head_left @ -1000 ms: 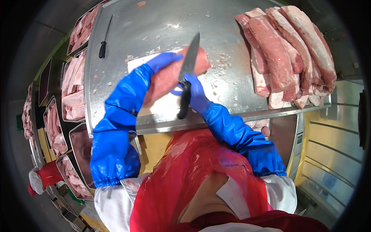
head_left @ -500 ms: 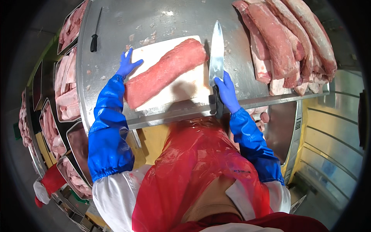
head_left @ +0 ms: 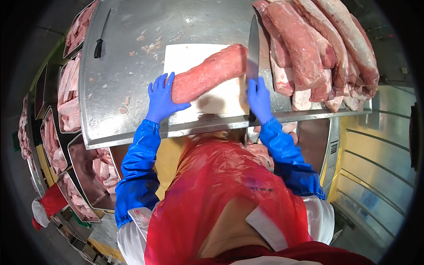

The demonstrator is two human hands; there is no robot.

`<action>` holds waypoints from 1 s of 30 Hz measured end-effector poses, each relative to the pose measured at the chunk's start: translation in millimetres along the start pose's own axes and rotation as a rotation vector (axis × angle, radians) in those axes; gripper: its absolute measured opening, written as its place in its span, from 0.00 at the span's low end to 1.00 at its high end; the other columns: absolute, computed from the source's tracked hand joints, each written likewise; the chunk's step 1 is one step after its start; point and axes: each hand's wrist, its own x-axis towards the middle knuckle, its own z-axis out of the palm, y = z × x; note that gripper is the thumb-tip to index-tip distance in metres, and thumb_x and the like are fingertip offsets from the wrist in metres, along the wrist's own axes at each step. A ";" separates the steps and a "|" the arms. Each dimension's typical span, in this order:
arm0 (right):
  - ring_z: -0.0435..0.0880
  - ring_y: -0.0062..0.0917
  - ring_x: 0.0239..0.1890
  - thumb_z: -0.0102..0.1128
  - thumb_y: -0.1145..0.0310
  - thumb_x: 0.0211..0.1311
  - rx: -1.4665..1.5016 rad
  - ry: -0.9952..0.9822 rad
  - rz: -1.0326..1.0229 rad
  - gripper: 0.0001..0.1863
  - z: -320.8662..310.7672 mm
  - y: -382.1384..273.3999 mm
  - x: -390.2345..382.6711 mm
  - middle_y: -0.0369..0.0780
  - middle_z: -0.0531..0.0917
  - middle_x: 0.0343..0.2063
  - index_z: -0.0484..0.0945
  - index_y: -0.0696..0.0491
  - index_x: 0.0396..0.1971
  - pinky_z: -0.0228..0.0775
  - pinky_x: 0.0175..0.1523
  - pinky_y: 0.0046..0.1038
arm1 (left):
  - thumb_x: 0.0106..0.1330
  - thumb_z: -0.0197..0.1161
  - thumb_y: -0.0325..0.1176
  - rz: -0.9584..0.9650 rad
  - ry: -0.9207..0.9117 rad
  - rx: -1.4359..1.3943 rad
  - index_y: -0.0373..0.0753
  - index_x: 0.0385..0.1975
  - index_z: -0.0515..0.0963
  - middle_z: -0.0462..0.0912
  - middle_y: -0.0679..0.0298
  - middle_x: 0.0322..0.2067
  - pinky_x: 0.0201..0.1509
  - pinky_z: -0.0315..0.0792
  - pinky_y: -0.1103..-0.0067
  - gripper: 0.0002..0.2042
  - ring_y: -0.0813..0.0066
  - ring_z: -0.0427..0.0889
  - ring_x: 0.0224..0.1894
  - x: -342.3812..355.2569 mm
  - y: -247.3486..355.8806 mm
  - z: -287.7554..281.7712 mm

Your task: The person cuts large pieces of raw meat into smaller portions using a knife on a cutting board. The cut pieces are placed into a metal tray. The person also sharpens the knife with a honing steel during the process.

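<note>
A long boneless piece of pork loin (head_left: 210, 73) lies slantwise on a white cutting board (head_left: 179, 53). My left hand (head_left: 162, 99), in a blue glove, rests against the loin's left end. Its fingers are stretched out and the thumb points right, over the board. My right hand (head_left: 259, 99), also gloved in blue, is closed round the handle of a large knife. The knife's broad blade (head_left: 253, 46) points away from me, just past the loin's right end; whether it touches the meat I cannot tell. Most of the handle is hidden by the hand.
Several long loins (head_left: 298, 48) are piled on the steel table (head_left: 128, 26) at right. A thin black-handled knife (head_left: 98, 47) lies at far left. Metal trays of meat (head_left: 70, 101) line the left side, and a co-worker's red sleeve (head_left: 53, 199) shows at lower left.
My left hand has come from the loin's far side round to its left end. Loin and board have turned and sit further right. The knife's blade has turned more edge-on.
</note>
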 end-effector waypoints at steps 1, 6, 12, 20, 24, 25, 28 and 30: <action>0.84 0.43 0.27 0.52 0.61 0.70 -0.022 -0.009 0.084 0.14 3.0 0.4 -19.9 0.49 0.81 0.21 0.72 0.58 0.43 0.72 0.35 0.43 | 0.36 0.73 0.66 0.004 0.015 0.050 0.43 0.71 0.56 0.59 0.47 0.67 0.70 0.41 0.42 0.59 0.50 0.54 0.71 -0.6 2.2 2.9; 0.80 0.53 0.28 0.48 0.60 0.69 -0.113 0.032 -0.221 0.11 4.1 -76.5 -20.2 0.55 0.80 0.25 0.71 0.53 0.40 0.70 0.33 0.51 | 0.35 0.74 0.62 0.108 0.071 0.174 0.43 0.72 0.53 0.59 0.48 0.66 0.69 0.41 0.40 0.60 0.49 0.55 0.71 14.8 18.8 6.9; 0.80 0.49 0.26 0.48 0.67 0.66 -0.436 -0.068 -0.307 0.07 38.5 -42.8 -11.6 0.52 0.81 0.29 0.70 0.54 0.37 0.70 0.31 0.49 | 0.34 0.74 0.57 0.070 -0.001 0.093 0.41 0.69 0.57 0.67 0.51 0.59 0.68 0.47 0.44 0.57 0.52 0.63 0.65 35.4 38.7 9.4; 0.81 0.50 0.27 0.51 0.69 0.62 -0.514 -0.366 0.010 0.12 -4.6 -55.9 -78.2 0.52 0.80 0.24 0.68 0.56 0.43 0.71 0.33 0.50 | 0.32 0.74 0.56 0.073 -0.023 0.182 0.39 0.65 0.62 0.73 0.51 0.50 0.58 0.60 0.53 0.53 0.53 0.72 0.53 35.1 42.6 6.6; 0.81 0.50 0.34 0.47 0.65 0.67 -0.419 -0.346 -0.038 0.14 32.1 -30.2 -44.6 0.51 0.82 0.32 0.70 0.53 0.49 0.71 0.38 0.48 | 0.32 0.74 0.56 0.113 -0.020 0.135 0.36 0.64 0.62 0.73 0.51 0.48 0.57 0.62 0.55 0.54 0.51 0.73 0.51 35.7 37.9 11.2; 0.81 0.48 0.36 0.44 0.63 0.69 -0.263 -0.315 -0.024 0.16 45.2 -19.2 -29.0 0.51 0.82 0.33 0.70 0.53 0.52 0.71 0.40 0.46 | 0.32 0.74 0.56 0.122 -0.010 0.139 0.35 0.64 0.61 0.73 0.51 0.48 0.57 0.62 0.55 0.54 0.51 0.73 0.51 36.4 39.0 13.1; 0.81 0.47 0.40 0.43 0.67 0.68 -0.266 -0.264 -0.072 0.16 84.0 18.6 17.7 0.52 0.83 0.34 0.71 0.51 0.53 0.73 0.45 0.44 | 0.32 0.74 0.56 0.146 0.002 0.141 0.35 0.64 0.61 0.74 0.51 0.47 0.55 0.64 0.57 0.54 0.51 0.74 0.49 47.8 49.2 9.2; 0.81 0.48 0.39 0.44 0.68 0.66 -0.452 -0.310 -0.150 0.16 81.2 2.4 20.1 0.52 0.83 0.33 0.71 0.53 0.51 0.73 0.44 0.44 | 0.32 0.74 0.55 0.104 0.007 0.132 0.35 0.64 0.62 0.75 0.51 0.47 0.55 0.65 0.58 0.54 0.52 0.74 0.49 46.2 45.4 10.1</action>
